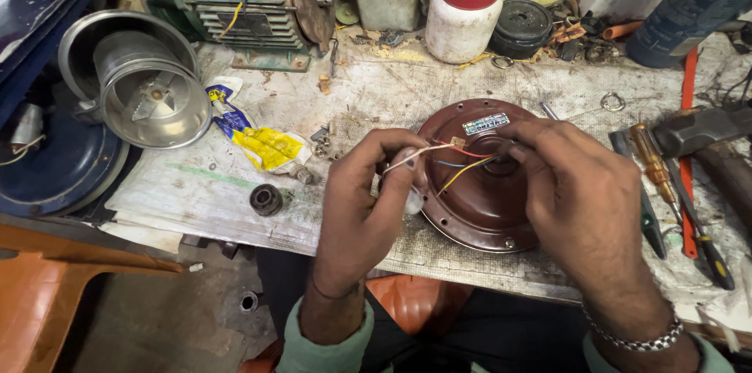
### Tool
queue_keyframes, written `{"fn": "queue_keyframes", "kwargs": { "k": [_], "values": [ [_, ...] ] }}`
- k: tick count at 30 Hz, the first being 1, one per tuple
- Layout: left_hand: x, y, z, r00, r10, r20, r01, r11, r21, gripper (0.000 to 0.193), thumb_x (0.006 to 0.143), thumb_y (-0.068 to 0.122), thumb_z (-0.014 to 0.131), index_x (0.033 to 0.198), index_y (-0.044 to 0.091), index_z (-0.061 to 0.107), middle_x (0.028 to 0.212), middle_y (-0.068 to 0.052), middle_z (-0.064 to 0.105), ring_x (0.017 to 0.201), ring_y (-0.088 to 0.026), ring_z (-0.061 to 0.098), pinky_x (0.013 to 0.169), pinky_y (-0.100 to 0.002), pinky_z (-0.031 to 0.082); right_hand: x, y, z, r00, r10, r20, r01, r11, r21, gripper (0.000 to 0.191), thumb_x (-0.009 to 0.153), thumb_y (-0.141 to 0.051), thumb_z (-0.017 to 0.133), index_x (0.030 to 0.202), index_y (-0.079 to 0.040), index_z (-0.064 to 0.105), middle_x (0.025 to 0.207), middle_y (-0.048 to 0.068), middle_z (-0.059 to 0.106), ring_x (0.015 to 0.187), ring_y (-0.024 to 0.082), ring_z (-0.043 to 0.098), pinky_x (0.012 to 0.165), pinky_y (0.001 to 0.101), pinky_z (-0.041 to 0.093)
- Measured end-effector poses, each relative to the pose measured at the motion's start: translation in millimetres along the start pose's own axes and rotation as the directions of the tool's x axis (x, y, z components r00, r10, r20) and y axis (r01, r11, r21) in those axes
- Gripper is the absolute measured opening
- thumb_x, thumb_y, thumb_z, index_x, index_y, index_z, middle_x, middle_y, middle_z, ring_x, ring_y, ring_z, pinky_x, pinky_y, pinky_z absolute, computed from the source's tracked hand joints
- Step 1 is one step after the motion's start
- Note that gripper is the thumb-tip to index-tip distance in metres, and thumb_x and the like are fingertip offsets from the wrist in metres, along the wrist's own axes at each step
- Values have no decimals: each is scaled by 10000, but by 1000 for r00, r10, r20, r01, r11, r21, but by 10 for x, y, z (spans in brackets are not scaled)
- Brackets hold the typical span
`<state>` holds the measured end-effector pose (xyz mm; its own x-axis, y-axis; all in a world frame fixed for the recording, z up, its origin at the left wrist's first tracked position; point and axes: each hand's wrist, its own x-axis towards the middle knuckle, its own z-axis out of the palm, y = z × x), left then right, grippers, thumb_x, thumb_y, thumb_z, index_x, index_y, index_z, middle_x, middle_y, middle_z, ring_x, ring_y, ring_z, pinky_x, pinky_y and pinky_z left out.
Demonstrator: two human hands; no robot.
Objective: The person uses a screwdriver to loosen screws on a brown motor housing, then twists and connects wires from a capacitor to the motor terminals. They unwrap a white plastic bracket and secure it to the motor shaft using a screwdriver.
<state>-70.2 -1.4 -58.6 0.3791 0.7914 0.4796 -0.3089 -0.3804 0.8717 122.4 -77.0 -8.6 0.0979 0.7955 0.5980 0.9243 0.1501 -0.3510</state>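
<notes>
A round dark-red motor housing (478, 200) lies on the workbench, near its front edge. Thin red, blue, yellow and white wires (462, 160) run out of its centre. My left hand (364, 193) pinches the wire ends at the housing's left rim. My right hand (576, 193) rests over the housing's right side, fingertips on the wires near the centre hub.
A steel jar with blades (145, 91) lies at the left, beside a squeezed yellow-blue tube (254, 138) and a small black bearing (265, 199). A green motor (243, 5) and a red-capped white jar (464, 12) stand behind. Screwdrivers (666, 185) and a hammer (705, 134) lie at the right.
</notes>
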Motion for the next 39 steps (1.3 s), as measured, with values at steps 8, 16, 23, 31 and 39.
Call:
{"fn": "queue_keyframes", "kwargs": {
  "k": [8,16,23,31,39],
  "values": [
    [4,44,-70,991,29,130,-42,994,98,151,1008,-40,628,1152,-48,673,959,-72,691,851,-107,721,752,-244,605,-15,64,33,998,42,50,-46,996,73,255,910,99,640,1128,-14,707,1083,152,760,960,270,766,814,347,601],
    [-18,108,-50,974,29,224,-60,989,133,151,1000,-45,644,1138,-32,702,941,-70,687,821,-124,728,717,-237,592,-19,25,-27,992,87,95,-101,981,165,259,939,48,628,1178,-30,692,1091,132,766,971,248,778,812,337,611],
    [-19,111,102,937,159,311,-271,892,363,241,973,61,655,1212,94,651,1053,43,757,904,-152,625,910,-355,391,-352,24,-275,931,247,268,-175,948,-267,315,882,-266,761,1114,-59,717,1021,124,705,917,313,706,780,444,548],
    [-161,117,389,889,224,400,-428,715,552,289,1036,165,659,1321,133,623,1189,37,714,1062,-139,581,1052,-450,321,-410,218,-140,898,259,357,-155,943,-295,398,790,-320,801,1089,-71,718,1001,108,673,882,316,690,788,441,551],
    [-80,23,437,882,229,413,-456,634,624,221,1030,165,672,1247,144,640,1071,46,724,1017,-148,585,981,-470,306,-355,203,-181,900,269,344,-147,929,-340,454,748,-295,811,1111,-50,693,1086,122,701,936,326,700,828,441,559]
  ]
}}
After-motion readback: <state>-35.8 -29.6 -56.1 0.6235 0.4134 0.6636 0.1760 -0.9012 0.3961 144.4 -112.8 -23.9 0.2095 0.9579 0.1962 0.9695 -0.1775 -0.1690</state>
